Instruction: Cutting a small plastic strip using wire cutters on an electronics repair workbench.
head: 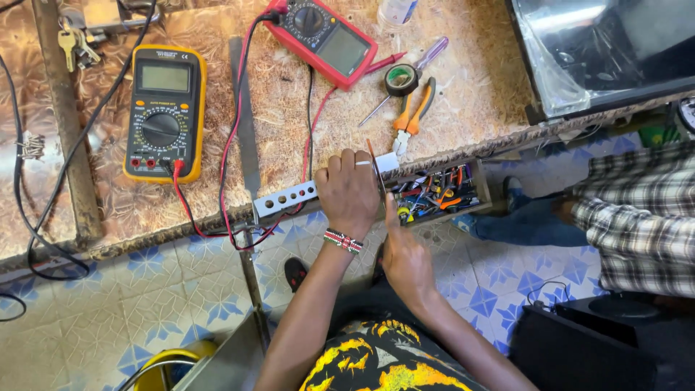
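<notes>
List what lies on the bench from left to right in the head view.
Keys → yellow multimeter → flat metal file → red multimeter → tape roll → orange-handled pliers → black casing.

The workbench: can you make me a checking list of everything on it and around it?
Surface: worn brown workbench, scratched and patterned.
Job's things: white strip with holes at the bench edge, thin blade standing across it.
Clutter: yellow meter, red meter, orange pliers, tape roll, screwdriver, keys, metal file, open drawer of tools.
Grippers: left hand pressed down on the strip; right hand holding the blade from below.
Cables: red and black meter leads; black cable over the bench edge.
Surroundings: blue-patterned tile floor; another person in a checked shirt sitting nearby.
</notes>
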